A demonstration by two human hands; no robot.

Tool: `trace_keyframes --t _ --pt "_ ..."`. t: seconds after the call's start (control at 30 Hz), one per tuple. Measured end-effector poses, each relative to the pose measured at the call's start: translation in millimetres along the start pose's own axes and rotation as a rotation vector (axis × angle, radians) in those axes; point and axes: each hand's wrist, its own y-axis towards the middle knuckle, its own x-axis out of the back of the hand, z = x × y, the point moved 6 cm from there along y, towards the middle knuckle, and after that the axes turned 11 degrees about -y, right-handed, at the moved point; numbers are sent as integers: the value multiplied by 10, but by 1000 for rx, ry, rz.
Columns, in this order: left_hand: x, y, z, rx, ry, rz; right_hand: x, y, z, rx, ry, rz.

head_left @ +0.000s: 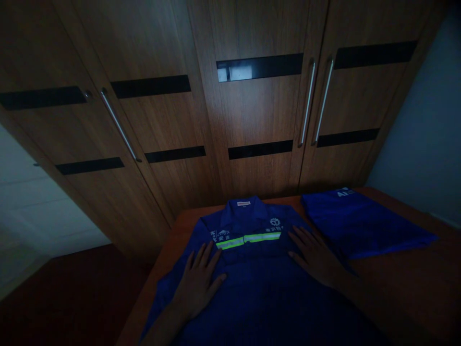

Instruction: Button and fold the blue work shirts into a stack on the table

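A dark blue work jacket lies spread front side up, its collar pointing toward the wardrobe. Across its chest runs a yellow-green and silver reflective stripe, with white printed marks above it. My left hand rests flat on the left part of the jacket, fingers spread, just below the stripe. On the other side my right hand lies with fingers stretched out over the jacket's right chest and sleeve area. Neither hand grips the cloth. The lower part of the jacket fades into shadow.
A folded blue bundle with white lettering lies to the right on the orange-brown table. Behind stands a wooden wardrobe with black strips and long metal handles. White drawers are at the left, a pale wall at the right.
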Motion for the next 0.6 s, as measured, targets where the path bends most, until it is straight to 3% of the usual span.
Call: trace_keyframes --t 0.17,0.33,0.47,0.6 --pt "148 -103 78 -25 22 -8 103 -80 -15 46 67 -6" --pt "333 -462 194 -40 83 -58 154 -399 -115 63 113 -11" --pt "267 -733 281 -51 133 -73 172 -638 -176 53 129 33" --pt "217 -820 305 -22 100 -76 221 -716 -181 32 159 66"
